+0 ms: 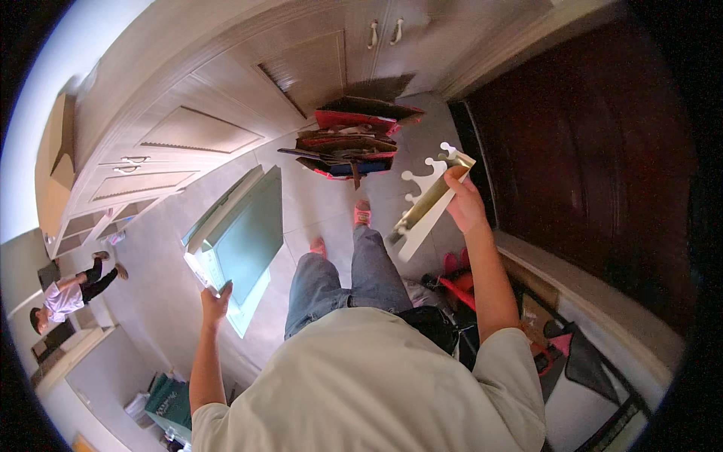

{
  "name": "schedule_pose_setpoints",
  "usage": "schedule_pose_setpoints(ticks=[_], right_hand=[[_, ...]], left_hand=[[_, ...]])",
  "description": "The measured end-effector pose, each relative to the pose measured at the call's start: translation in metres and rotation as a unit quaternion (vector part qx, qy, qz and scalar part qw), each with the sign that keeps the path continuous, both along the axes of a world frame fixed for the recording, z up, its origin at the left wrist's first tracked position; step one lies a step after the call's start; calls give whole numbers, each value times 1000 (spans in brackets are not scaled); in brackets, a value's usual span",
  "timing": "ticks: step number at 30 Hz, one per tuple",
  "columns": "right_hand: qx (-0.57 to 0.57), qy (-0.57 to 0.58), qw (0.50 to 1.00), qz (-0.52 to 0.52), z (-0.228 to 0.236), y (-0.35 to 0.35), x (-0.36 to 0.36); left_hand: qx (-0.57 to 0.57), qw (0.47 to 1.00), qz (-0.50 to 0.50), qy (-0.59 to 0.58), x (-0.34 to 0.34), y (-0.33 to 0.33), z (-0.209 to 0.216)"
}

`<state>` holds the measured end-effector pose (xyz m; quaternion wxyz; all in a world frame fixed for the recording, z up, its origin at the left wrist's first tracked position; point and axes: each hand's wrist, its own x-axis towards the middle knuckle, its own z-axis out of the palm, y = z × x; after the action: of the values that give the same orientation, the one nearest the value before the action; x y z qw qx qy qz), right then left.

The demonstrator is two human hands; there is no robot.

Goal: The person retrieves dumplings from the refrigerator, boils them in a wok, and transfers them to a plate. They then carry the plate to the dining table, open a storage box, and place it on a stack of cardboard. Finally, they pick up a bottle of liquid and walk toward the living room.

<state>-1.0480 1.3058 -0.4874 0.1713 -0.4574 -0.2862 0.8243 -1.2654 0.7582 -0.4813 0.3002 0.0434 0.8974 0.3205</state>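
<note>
Red stack point(350, 143) before cabinet point(309, 71); crown point(431, 202) in right fingers point(456, 182)

No wording can be read for certain. White lettering runs slantwise across the dark-green package point(170, 399) at the lower left, too small and blurred to make out. The pink slipper point(362, 214) on the right foot carries a small pale patch, its marks too tiny to tell as letters or pattern. On the pale-blue flat box point(252, 222), beside the left fingers point(223, 294), faint specks on the white edge are equally unclear.
</note>
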Motion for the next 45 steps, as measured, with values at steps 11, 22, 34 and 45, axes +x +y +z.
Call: schedule_pose_setpoints(ticks=[11, 22, 34, 45], right_hand=[[120, -186, 971, 85, -18, 30, -43], [288, -150, 916, 235, -85, 0, -54], [429, -66, 886, 164, -277, -29, -65], [310, -381, 837, 240, -377, -45, -49]], left_hand=[[16, 998, 63, 1, -14, 65, 13], [-14, 999, 32, -18, -16, 44, 4], [3, 992, 87, -86, -22, 38, -14], [-45, 995, 13, -92, -51, 93, 15]])
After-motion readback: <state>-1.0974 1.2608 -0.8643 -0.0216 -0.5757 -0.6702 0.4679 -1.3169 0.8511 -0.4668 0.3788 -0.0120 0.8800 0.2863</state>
